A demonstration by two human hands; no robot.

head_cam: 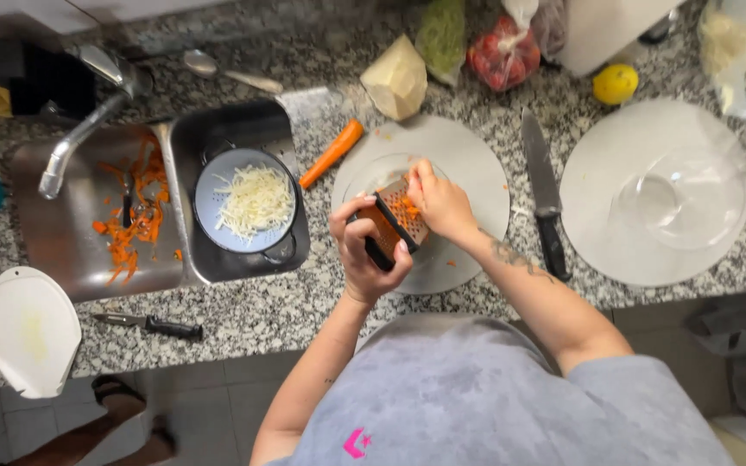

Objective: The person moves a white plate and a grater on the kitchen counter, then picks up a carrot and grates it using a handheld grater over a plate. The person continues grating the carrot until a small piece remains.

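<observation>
orange-flecked grater (pixel 395 220) gripped by left hand (pixel 364 250); right hand (pixel 438 203), at two o'clock, pinches a carrot piece (pixel 411 207) against it.

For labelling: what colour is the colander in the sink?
Pale blue colander, seen from the head view.

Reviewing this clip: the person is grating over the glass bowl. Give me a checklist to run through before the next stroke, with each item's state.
1. Grater firmly gripped: ok, the left hand wraps its lower end.
2. Grater over the glass bowl: ok, it stands tilted above the bowl on the round board.
3. Fingertips away from the grating face: cannot tell, the right hand presses right at the surface and the piece it holds is hidden.
4. Large knife away from the hands: ok, it lies flat on the counter beside the board.
5. Spare carrot within reach: ok, left of the board.
</observation>
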